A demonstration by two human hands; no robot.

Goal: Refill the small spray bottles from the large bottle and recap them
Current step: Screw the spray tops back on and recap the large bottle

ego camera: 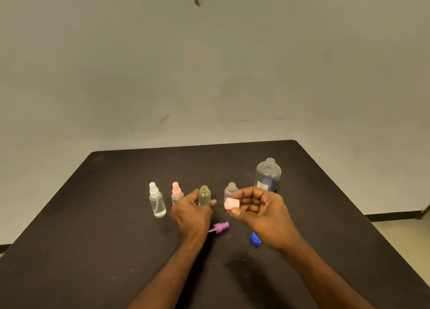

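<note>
Yellow-tinted spray bottle (pixel 204 195), uncapped, upright, gripped by left hand (pixel 191 212). Right hand (pixel 256 210) pinches pink cap (pixel 231 203) between thumb and fingertips. Large bottle (pixel 268 175), open, just behind right hand. Purple spray head (pixel 220 227) lies between wrists.

Four small bottles (pixel 204 196) line up across the table (pixel 93 227), big bottle (pixel 268 175) behind their right end.

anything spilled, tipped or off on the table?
No spill shows. The purple sprayer lies on its side near the left hand, and a blue cap sits loose, partly behind the right hand. Both are removed tops, expected mid-refill. All bottles stand upright.
</note>
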